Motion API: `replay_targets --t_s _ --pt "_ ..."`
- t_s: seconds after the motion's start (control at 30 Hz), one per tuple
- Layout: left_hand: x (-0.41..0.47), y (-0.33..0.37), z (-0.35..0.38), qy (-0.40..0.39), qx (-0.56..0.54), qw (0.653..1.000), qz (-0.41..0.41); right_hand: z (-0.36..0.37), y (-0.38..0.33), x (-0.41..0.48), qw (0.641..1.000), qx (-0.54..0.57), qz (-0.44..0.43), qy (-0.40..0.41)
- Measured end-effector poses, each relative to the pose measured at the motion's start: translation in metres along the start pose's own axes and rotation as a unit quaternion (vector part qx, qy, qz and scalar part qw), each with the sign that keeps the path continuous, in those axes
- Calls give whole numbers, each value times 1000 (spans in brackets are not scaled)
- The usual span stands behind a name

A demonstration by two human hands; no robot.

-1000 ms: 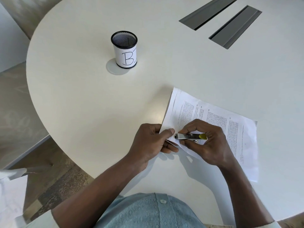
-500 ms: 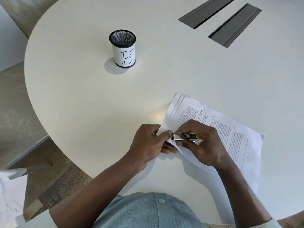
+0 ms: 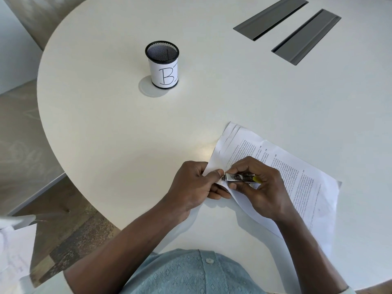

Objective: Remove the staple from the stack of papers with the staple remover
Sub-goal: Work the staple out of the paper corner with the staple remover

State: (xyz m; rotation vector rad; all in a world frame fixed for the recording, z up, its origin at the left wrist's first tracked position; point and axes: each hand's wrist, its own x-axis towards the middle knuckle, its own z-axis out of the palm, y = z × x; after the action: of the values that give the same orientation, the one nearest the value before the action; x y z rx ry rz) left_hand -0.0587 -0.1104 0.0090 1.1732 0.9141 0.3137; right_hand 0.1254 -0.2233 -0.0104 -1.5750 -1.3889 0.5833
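Observation:
A stack of printed papers (image 3: 301,181) lies on the white table (image 3: 118,145) at the right, its near left corner lifted. My left hand (image 3: 195,187) pinches that corner between thumb and fingers. My right hand (image 3: 258,187) grips a metal staple remover (image 3: 238,178) with a yellow-green end. The remover's jaws point left and sit against the paper corner beside my left thumb. The staple itself is hidden under the jaws and fingers.
A black mesh pen cup (image 3: 163,64) with a white label marked "B" stands at the centre left of the table. Two grey cable hatches (image 3: 286,30) are set in the far right. The table's curved edge runs close on the left. More loose papers (image 3: 12,247) show at the lower left.
The papers' far end has swung a little to the right. The staple remover's jaws have slid left, closer to my left thumb. Both hands keep their hold.

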Motion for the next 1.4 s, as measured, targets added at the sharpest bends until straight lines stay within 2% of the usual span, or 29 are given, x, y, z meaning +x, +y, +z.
replay_targets --t_s 0.5,0.73,1.03,1.13,1.2,1.3,1.4 --pt "0 1 1 1 -10 1000 -17 12 2 -6 998 -11 -24 61" --pt "1 1 -1 5 -13 1000 -20 18 -5 1 998 23 13 57" --pt "4 0 -6 7 -26 1000 -14 19 -14 4 992 26 68 102" --pt "2 -3 -4 21 13 1000 12 17 -17 2 990 25 78 117" --pt "0 -4 -4 30 79 995 46 15 -18 0 988 26 80 129" --pt "-2 -2 -5 53 220 967 117 13 -18 -2 984 44 92 146" --pt "-7 -2 -4 86 293 938 162 13 -18 -3 981 55 101 156"
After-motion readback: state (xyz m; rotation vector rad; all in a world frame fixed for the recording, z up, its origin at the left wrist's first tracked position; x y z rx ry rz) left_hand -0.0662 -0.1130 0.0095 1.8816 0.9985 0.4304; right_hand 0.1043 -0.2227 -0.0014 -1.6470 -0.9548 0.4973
